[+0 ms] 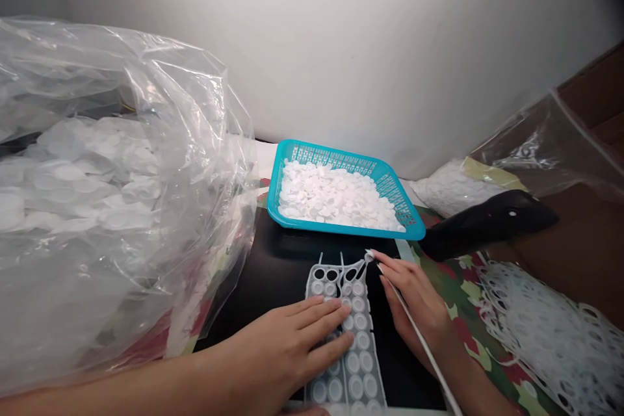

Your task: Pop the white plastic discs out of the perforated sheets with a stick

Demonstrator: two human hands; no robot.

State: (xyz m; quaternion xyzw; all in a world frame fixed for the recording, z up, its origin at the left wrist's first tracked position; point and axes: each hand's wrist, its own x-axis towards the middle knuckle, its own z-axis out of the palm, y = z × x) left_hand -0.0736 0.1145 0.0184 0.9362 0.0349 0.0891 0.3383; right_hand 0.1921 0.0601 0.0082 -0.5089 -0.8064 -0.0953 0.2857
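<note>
Perforated white sheet point(359, 338) flat on a black mat point(263, 260), near centre, under the left hand point(287, 344), fingers slightly apart; right hand point(414, 305), fingers together around a thin white rod point(433, 370), tip at sheet's far edge.

Bare left hand point(287, 344), bare right hand point(414, 305), slim fingers point(326, 312), bare left forearm point(146, 390)

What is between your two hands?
The head view shows a white strip with holes, holding round discs, on a black mat. It lies between the left hand and the right hand, which holds a thin white stick.
</note>
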